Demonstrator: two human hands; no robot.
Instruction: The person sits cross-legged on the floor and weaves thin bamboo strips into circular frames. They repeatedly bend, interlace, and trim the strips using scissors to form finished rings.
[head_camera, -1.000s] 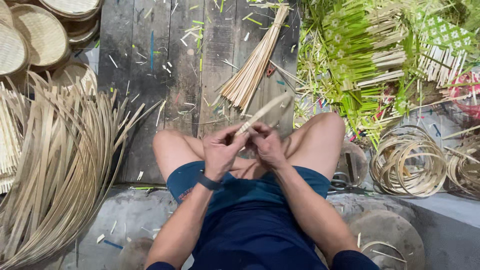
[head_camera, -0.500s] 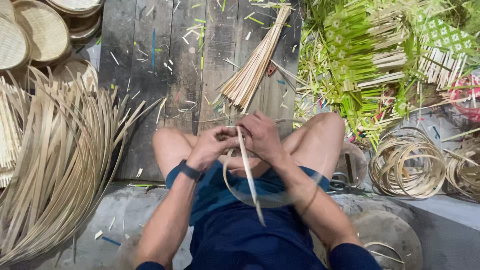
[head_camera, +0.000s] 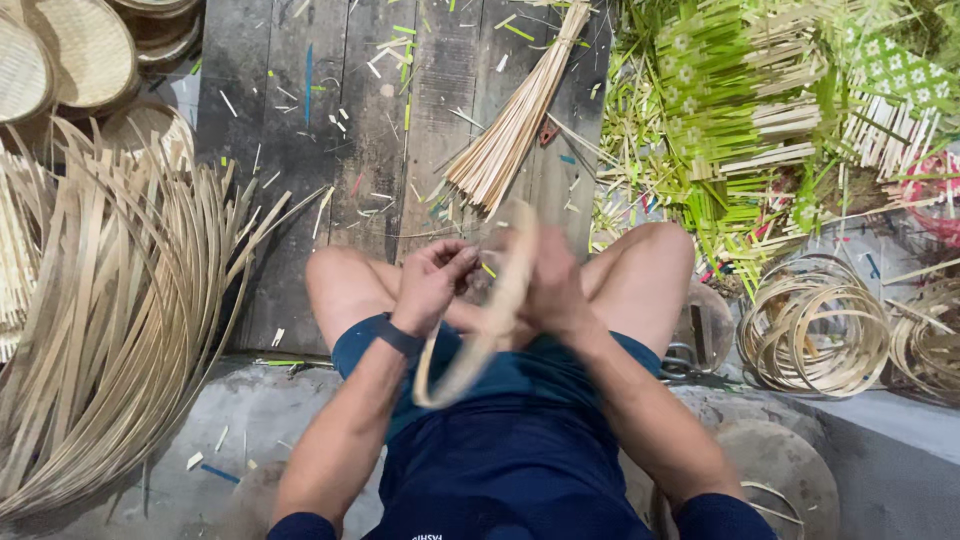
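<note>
Bending bamboo strip (head_camera: 487, 318), left hand (head_camera: 432, 283), right hand (head_camera: 553, 290) closed around it

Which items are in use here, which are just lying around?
In use: left hand, right hand, bent bamboo strip gripped by both.

Lying about: long strip pile, stick bundle, coiled rings, woven trays, green strips.

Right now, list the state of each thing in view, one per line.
Bamboo strip: bent into a loop, motion-blurred, held by both hands.
Left hand: closed on the strip.
Right hand: gripping the strip.
Bundle of thin sticks: lying fanned on the planks.
Bamboo rings: coiled, stacked.
Long bamboo strips: piled, curved.
</note>
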